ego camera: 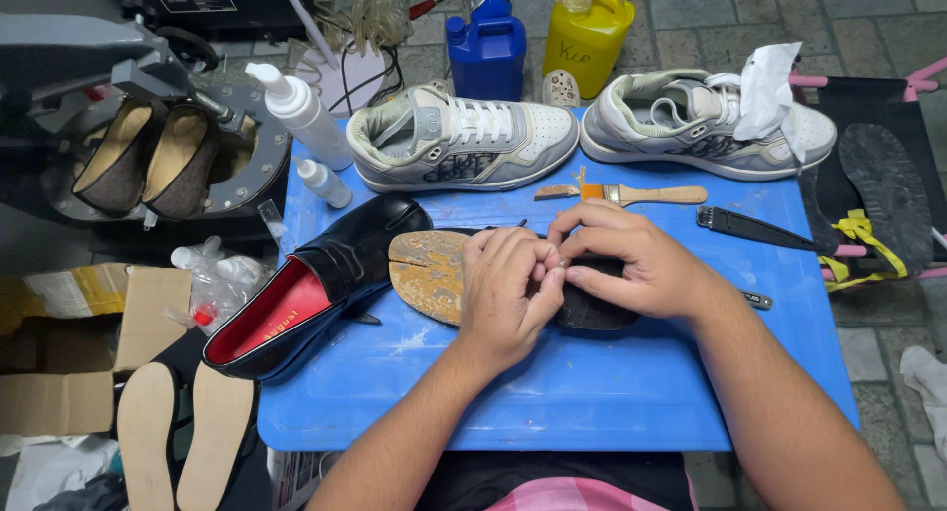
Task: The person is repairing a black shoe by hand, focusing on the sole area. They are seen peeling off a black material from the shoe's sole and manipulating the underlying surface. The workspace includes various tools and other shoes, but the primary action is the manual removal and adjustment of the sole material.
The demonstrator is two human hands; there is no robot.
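A black shoe lies sole up (434,274) on the blue table (592,393), its tan sole worn and rusty-looking, its black heel end under my hands. My left hand (508,289) rests on the sole's middle with fingers curled. My right hand (621,259) meets it from the right, fingertips pinched together at something small over the black heel part; what they pinch is too small to make out. A second black loafer with a red lining (316,294) lies upright just left of them.
Two grey-and-white sneakers (464,141) (700,121) stand along the table's far edge. A paintbrush (631,193) and a dark knife (750,227) lie behind my hands. White squeeze bottles (301,111), a blue jug (488,42) and a yellow jug (587,37) stand beyond. Insoles (182,432) lie lower left.
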